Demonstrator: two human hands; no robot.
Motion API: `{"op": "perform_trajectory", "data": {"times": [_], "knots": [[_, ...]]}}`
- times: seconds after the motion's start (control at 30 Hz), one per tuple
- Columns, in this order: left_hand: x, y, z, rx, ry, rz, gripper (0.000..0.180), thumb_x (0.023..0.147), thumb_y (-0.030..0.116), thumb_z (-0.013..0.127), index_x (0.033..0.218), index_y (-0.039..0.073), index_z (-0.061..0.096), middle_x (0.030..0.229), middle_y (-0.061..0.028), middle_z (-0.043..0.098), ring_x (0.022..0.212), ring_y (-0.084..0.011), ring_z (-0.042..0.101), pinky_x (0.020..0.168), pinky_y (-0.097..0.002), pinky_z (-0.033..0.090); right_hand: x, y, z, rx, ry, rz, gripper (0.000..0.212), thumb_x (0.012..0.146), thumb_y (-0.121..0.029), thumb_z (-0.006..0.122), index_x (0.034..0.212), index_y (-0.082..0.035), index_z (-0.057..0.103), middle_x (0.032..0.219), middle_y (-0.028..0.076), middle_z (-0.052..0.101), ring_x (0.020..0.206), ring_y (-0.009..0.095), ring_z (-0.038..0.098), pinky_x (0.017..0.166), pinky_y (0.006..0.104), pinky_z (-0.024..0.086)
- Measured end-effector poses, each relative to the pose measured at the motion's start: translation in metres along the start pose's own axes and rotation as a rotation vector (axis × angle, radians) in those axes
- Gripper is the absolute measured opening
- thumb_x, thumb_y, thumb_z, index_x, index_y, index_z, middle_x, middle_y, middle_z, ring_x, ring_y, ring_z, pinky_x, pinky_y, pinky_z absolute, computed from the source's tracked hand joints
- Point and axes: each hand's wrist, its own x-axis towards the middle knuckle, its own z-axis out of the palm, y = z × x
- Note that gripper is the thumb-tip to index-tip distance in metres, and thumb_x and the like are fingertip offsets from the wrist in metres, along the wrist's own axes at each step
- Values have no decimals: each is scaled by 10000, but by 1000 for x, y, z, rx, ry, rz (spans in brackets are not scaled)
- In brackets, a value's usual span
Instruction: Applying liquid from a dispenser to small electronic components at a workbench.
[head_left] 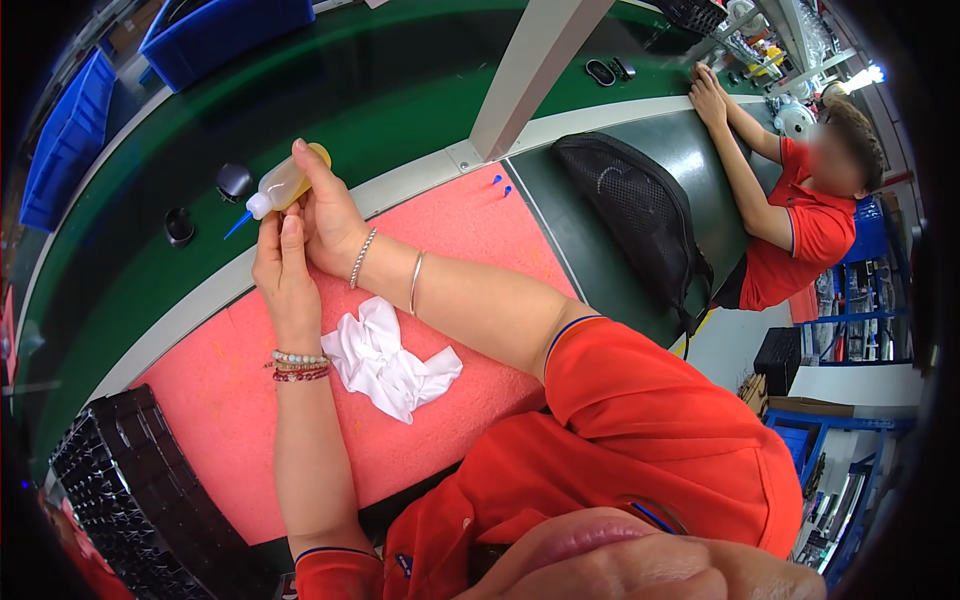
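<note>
- The small squeeze bottle [283, 184] of yellowish liquid is held in the air above the far left edge of the pink foam mat [470, 260], close to where the mat meets the pale strip bordering the green conveyor belt [330, 110].
- The bottle lies tilted, its white collar and thin blue nozzle [238, 224] pointing down and to the left, toward the belt.
- The right hand [325, 210] wraps the bottle body from behind, fingers closed around it, with one fingertip over the bottle's base.
- The left hand [282, 262] sits just below the bottle, thumb and fingers pressed together and pinching at the white collar; the exact contact is partly hidden.
- Both wrists carry bracelets: metal bangles on the right, beaded bands on the left.
- A crumpled white cloth [385, 360] lies on the mat just below the hands, near the left forearm.
- Open mat surface extends to the right of the cloth and toward the near edge.
- Two small blue nozzle tips [501, 185] lie at the mat's far right corner, well apart from the hands.
- Two round black caps [205, 205] rest on the belt left of the bottle.
- A black grid tray [130, 490] occupies the lower left, beside the mat's left edge.
- Blue bins [70, 140] stand beyond the belt at upper left.
- A grey upright post [530, 70] rises from the belt's edge strip.
- A black mesh bag [635, 215] lies right of the mat.
- Another person in a red shirt [800, 225] sits at the right, hands on the belt.
</note>
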Motion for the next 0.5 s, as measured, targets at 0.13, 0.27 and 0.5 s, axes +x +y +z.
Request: {"op": "perform_trajectory", "data": {"times": [0.13, 0.27, 0.5], "knots": [[-1, 0, 0, -3, -6, 4, 428, 936, 221, 463, 1275, -36, 416, 1185, -90, 522, 1069, -134, 495, 919, -258, 385, 1, 0, -1, 14, -5, -2, 468, 796, -537, 553, 775, -72, 511, 646, -4, 457, 492, 67, 369, 420, 210, 290], [-2, 2, 1, 33, -10, 19, 440, 931, 228, 473, 1278, -35, 413, 1189, -92, 520, 1075, -133, 491, 927, -255, 378, -5, -2, 13, 78, 96, -19, 450, 791, -526, 570, 764, -83, 501, 637, -8, 446, 493, 76, 367, 463, 237, 330], [-2, 6, 3, 39, -26, -10, 446, 896, 156, 536, 1279, -33, 407, 1183, -92, 520, 1070, -140, 498, 919, -257, 390, 0, -5, -5, 12, -50, 90, 439, 790, -526, 573, 709, -105, 480, 568, -13, 400, 484, 86, 349, 472, 247, 325]]}}
